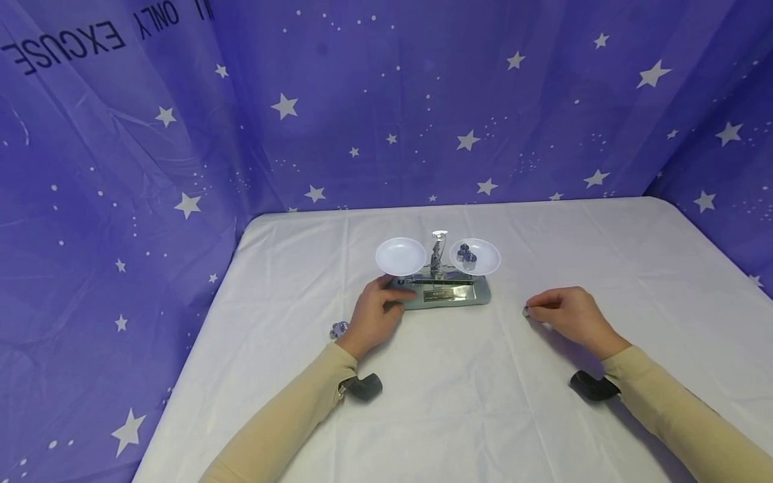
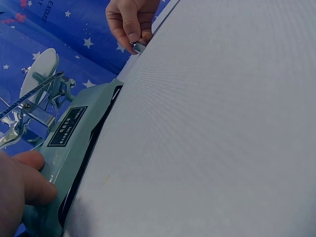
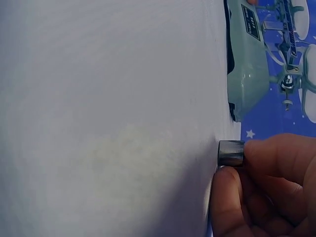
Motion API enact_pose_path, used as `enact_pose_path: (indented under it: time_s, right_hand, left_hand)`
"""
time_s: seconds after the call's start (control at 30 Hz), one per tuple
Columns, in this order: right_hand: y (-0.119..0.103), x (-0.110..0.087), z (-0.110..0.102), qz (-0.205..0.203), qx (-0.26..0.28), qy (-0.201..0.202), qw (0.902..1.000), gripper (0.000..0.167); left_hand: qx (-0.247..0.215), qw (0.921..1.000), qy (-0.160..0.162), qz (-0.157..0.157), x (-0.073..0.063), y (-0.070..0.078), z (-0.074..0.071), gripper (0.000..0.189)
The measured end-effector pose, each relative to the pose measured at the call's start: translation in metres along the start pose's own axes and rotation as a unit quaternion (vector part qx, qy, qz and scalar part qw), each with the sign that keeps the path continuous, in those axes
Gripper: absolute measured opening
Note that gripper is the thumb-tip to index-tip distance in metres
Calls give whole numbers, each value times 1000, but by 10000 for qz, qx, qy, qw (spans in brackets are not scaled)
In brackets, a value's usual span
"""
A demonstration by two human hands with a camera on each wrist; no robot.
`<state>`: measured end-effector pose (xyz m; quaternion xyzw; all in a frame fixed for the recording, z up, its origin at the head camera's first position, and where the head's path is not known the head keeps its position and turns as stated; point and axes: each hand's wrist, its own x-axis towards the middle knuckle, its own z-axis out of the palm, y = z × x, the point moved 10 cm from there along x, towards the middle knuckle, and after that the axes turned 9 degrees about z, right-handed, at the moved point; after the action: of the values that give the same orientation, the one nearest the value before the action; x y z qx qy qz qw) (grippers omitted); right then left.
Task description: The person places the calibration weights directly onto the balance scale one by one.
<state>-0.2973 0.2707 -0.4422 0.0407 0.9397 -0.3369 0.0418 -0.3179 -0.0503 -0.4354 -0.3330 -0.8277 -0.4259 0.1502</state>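
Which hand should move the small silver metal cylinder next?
Right, probably: the right hand pinches that silver cylinder, while the left hand touches the grey-green metal balance base.

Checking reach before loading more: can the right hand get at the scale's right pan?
Likely yes: the right hand, pinching a small metal cylinder, is nearby, with nothing visible between it and the right pan.

My left hand [image 2: 22, 195] cropped by its wrist view's edge, the balance's nameplate [image 1: 438, 294] (in head view) too tiny to read
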Motion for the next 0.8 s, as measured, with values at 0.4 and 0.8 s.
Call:
enact_pose_path:
  time_s: [0.4, 0.8]
  right_hand:
    - [-2, 3, 3, -65, 118, -18, 9999, 19]
    - [-16, 3, 1, -122, 415, 199, 9989, 15]
  left_hand:
    - [27, 10000, 58, 72, -1, -1, 0, 33]
    - [2, 9999, 133, 102, -1, 0, -1, 33]
